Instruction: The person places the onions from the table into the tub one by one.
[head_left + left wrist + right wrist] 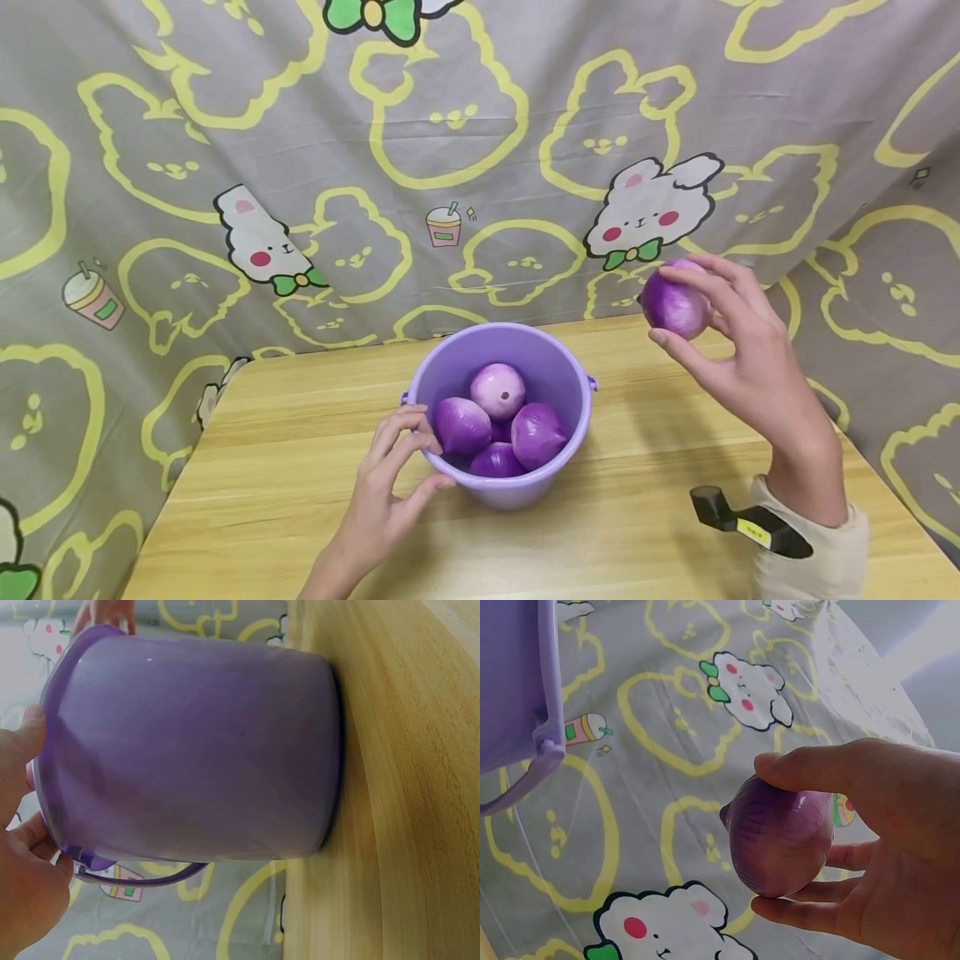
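Note:
A purple bucket (513, 493) stands upright on the table with several purple onions (538, 435) inside; one shows its pale root end upward. My left hand (390, 475) holds the bucket's rim at its near left side, with fingers reaching over the edge and the thumb at the front. The left wrist view shows that thumb (31, 729) against the rim and the bucket's smooth side wall (195, 750). Out to the right, above the table, my right hand (738, 333) grips another purple onion (675, 298) between thumb and fingers, well apart from the bucket.
The wooden table (300, 467) reaches back to a grey patterned cloth (480, 150) hanging behind and at both sides. The bucket's purple handle (150, 879) hangs on its far side. A black strap device (750, 525) sits on my right wrist.

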Motion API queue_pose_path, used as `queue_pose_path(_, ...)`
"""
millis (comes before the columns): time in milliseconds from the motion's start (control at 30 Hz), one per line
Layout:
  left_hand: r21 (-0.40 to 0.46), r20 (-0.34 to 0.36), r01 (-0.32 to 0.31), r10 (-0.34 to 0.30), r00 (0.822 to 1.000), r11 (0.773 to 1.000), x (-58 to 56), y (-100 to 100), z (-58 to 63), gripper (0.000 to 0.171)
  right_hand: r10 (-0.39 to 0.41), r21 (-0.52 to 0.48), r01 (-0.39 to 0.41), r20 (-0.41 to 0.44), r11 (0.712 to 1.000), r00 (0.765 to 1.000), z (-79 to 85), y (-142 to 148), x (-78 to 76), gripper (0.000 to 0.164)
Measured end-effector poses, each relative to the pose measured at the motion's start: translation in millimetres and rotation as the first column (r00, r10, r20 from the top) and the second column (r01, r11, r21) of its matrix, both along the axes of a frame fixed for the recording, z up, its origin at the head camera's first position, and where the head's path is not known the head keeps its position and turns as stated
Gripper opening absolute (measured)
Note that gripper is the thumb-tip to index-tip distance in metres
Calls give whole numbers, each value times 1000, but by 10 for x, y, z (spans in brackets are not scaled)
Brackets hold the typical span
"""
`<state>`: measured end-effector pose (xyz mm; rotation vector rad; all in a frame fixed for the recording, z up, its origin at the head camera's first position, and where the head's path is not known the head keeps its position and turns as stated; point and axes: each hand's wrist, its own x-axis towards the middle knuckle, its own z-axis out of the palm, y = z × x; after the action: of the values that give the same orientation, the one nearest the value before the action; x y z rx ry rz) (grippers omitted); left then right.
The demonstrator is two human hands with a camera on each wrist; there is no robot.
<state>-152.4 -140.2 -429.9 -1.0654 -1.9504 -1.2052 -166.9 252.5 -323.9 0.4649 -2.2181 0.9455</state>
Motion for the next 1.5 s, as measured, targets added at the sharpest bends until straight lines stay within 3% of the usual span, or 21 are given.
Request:
queue_pose_path(367, -1, 3, 2, -2, 1000, 1000, 3, 10, 2, 34, 54, -9, -54, -25, 999, 998, 103, -127, 129, 80)
queue_pose_path(767, 10, -6, -4, 4, 1000, 1000, 23, -1, -1, 35, 182, -12, -184, -111, 983, 977, 316, -464, 261, 73)
queue_pose_path(967, 0, 7, -7, 7, 1000, 1000, 18, -2, -4, 35, 244, -8, -248, -145, 969, 959, 267, -552, 250, 52)
queue_pose_path(1133, -5, 9, -7, 7, 1000, 1000, 18, -5, -21, 35, 258, 6, -260, -147, 966, 955, 209, -605, 224, 61)
queue_pose_path(1500, -13, 18, -13, 13, 1000, 1000, 14, -17, -13, 34, 295, 22, -294, -119, 955, 948, 210, -717, 211, 62)
